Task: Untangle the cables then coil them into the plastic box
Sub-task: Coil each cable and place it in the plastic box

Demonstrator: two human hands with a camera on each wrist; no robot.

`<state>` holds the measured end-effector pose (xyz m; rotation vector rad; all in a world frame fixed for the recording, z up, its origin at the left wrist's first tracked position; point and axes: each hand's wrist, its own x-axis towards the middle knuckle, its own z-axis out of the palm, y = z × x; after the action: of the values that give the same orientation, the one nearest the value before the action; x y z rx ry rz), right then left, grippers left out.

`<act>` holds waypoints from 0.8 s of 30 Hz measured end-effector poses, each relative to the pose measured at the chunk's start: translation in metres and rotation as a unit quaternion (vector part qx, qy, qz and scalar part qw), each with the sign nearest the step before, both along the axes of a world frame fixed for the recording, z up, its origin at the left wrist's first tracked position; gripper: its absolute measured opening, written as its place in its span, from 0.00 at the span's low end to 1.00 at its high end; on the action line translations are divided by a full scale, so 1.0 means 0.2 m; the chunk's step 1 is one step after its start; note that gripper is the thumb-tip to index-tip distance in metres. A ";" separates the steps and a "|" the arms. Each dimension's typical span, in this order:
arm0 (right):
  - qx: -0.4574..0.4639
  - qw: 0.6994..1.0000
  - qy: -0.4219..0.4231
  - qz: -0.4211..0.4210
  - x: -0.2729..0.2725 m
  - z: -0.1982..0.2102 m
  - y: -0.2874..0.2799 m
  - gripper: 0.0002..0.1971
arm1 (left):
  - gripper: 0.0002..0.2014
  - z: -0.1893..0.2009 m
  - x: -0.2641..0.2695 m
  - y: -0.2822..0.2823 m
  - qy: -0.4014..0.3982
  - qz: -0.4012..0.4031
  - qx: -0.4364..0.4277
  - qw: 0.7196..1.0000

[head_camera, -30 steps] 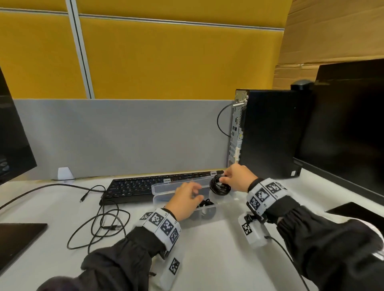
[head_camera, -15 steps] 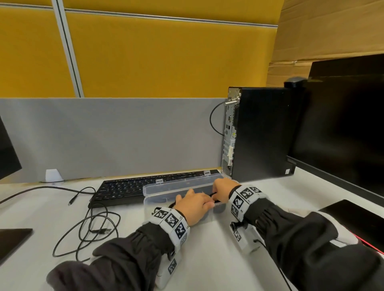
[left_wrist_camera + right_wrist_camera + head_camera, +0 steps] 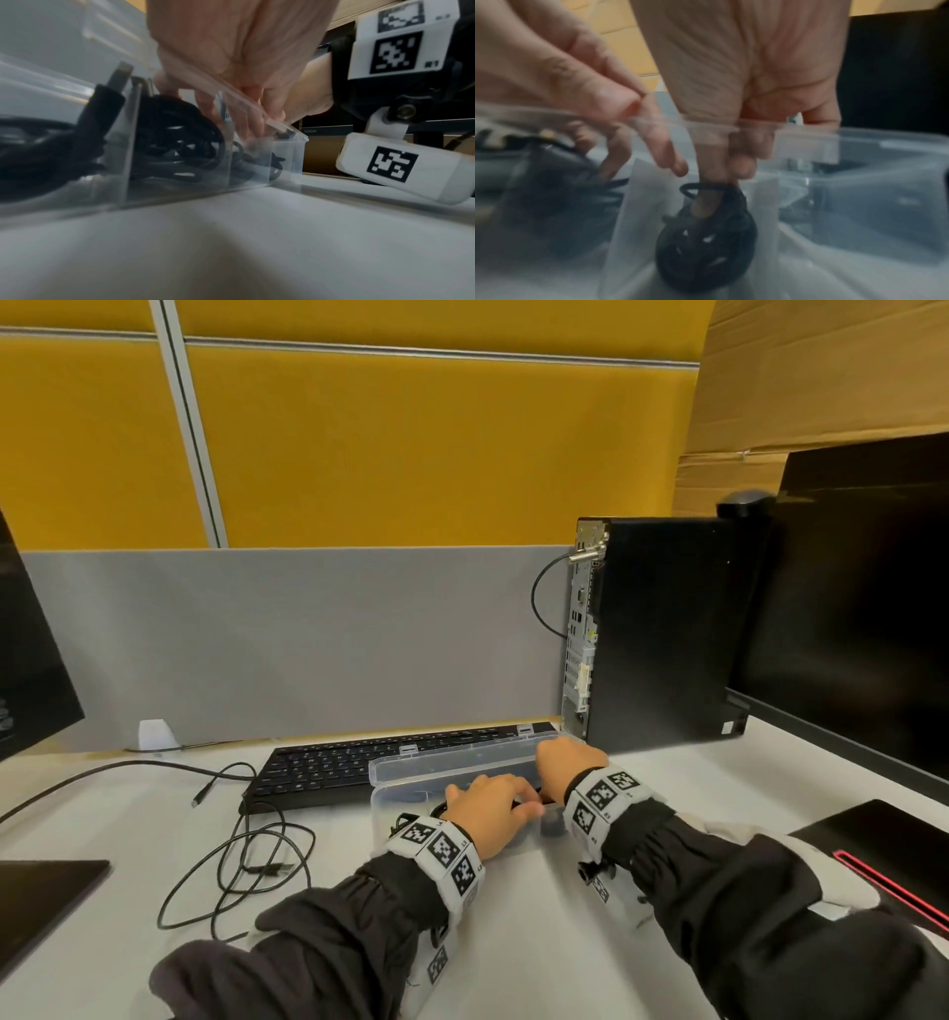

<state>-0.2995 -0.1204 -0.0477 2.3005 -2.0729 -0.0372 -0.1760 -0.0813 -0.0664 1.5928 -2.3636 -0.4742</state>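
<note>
The clear plastic box [image 3: 382,806] lies in front of the keyboard with its lid [image 3: 411,760] open. My right hand [image 3: 552,778] reaches into a compartment near the right end, and its fingers [image 3: 741,162] hold a small coiled black cable [image 3: 706,243] that stands on edge against the floor. My left hand [image 3: 518,801] stretches over the box beside it; its straight fingers [image 3: 205,105] touch a larger black coil [image 3: 174,146] in the neighbouring compartment. Another cable with a metal plug [image 3: 102,113] fills the compartment further left. A loose tangled black cable [image 3: 257,860] lies on the desk at the left.
A black keyboard [image 3: 334,767] sits right behind the box. A black computer tower [image 3: 662,634] and a monitor [image 3: 862,608] stand at the right, another monitor [image 3: 31,649] at the left. Dark flat pads lie at the right [image 3: 883,845] and the left [image 3: 41,891].
My right hand has come down from beside the box's right end and lowered the small coil into a compartment. My left hand has slid to the right along the box.
</note>
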 end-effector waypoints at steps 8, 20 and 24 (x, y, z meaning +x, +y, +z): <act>0.080 0.989 0.108 0.053 0.04 0.10 0.00 0.14 | 0.13 0.02 0.01 0.01 0.010 0.006 0.008 1.000; 0.124 0.989 0.037 0.067 -0.02 0.07 -0.15 0.11 | 0.10 0.00 0.03 -0.01 0.042 -0.001 0.022 0.999; 0.095 0.993 0.016 0.065 -0.05 0.03 -0.14 0.09 | 0.12 0.00 0.03 -0.02 0.056 -0.009 0.029 0.998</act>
<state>-0.3093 -0.1484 -0.0411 2.5209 -1.9781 -0.2768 -0.1698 -0.0855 -0.0663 1.5284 -2.3024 -0.6235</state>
